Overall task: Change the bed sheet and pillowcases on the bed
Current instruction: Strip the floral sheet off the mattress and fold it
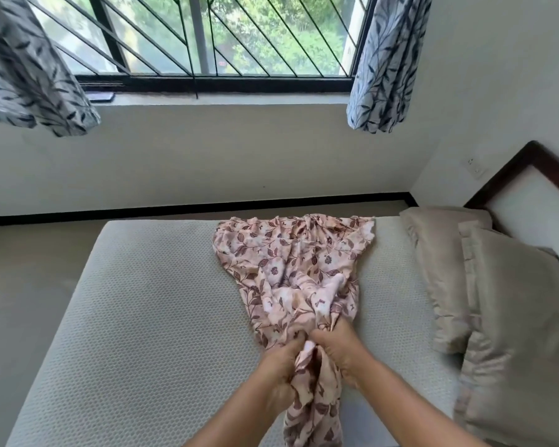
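A pink bed sheet printed with brown leaves lies bunched across the bare mattress, spreading wide at the far edge and narrowing toward me. My left hand grips the gathered cloth near the front of the bed. Right beside it, my right hand grips the same bunch, and a tail of the sheet hangs down between my forearms. Two beige pillows rest at the right against the headboard.
A barred window fills the wall ahead, flanked by grey leaf-print curtains. A dark flat object lies on the sill. Floor runs along the mattress's left and far sides.
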`<state>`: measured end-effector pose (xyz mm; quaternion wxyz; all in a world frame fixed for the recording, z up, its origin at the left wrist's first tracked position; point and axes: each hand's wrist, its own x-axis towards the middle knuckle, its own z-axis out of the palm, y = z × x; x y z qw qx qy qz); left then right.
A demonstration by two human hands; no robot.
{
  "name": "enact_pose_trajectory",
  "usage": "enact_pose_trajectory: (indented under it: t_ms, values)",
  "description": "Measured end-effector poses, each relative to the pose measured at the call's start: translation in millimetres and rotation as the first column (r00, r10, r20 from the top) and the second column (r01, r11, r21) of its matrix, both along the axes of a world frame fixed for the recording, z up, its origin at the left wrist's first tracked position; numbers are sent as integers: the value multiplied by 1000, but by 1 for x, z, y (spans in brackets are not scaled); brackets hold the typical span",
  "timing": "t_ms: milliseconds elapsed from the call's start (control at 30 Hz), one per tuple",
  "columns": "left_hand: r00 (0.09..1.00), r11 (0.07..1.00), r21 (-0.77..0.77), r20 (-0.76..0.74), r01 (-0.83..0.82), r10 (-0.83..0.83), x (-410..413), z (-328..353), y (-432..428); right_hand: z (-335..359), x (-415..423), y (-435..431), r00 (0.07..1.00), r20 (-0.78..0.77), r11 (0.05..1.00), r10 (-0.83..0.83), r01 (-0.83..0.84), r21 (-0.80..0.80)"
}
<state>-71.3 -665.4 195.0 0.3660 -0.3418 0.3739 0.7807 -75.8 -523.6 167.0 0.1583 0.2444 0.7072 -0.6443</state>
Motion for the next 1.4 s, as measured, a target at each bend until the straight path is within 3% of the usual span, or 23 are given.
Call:
enact_pose_trajectory:
  t_ms: [67,167,233,333,367,433,467,500,667,800,867,1000,1067,1167,1267,1400]
  values:
    - [991,980,-199,-126,5,-31,-2,-3,7,7,2,10,995,85,999,-52,51,16]
    - [923,832,-554,-324,-8,-206,-11,8,14,17,0,27,964,165,973,-207,185,137]
    - [871,786,-607,-443,-119,-211,-16,22,16,39,-1,36,969,23,946,-247,236,221]
    - [808,758,-621,-542,-199,-232,-29,34,22,71,-4,37,963,-214,910,165,-65,410]
    - [806,760,-617,-546,-203,-228,-31,36,25,80,-5,33,907,-226,854,356,-218,472]
    - [822,800,-564,-542,-205,-171,-33,40,33,79,-8,29,763,-131,637,633,-417,648]
    - [830,817,-536,-540,-213,-138,-34,42,37,77,-9,27,715,-85,555,694,-457,695]
    - [836,825,-520,-536,-220,-115,-35,44,39,77,-10,25,713,-81,544,697,-452,707]
    - [857,833,-526,-496,-170,-138,-28,33,43,67,-3,28,768,-139,617,625,-376,692]
    - [837,772,-608,-510,-186,-199,-22,22,49,61,-4,36,828,-154,653,539,-295,698]
    - [827,744,-626,-530,-233,-187,-20,22,52,62,-6,38,838,-135,620,529,-273,736]
    - [796,812,-555,-567,-181,-210,-15,29,61,71,-4,31,754,-85,483,651,-326,813]
    - [857,815,-570,-468,-107,-215,-18,28,65,65,-5,25,732,-118,513,671,-344,786]
    - [949,836,-538,-307,-109,-73,-28,29,67,35,-7,20,656,-116,450,745,-367,814]
    - [953,837,-505,-298,-210,59,-44,38,67,17,-1,23,688,-250,548,682,-255,797]
    - [927,831,-507,-375,-231,28,-59,61,73,23,7,43,803,-396,696,445,-32,717]
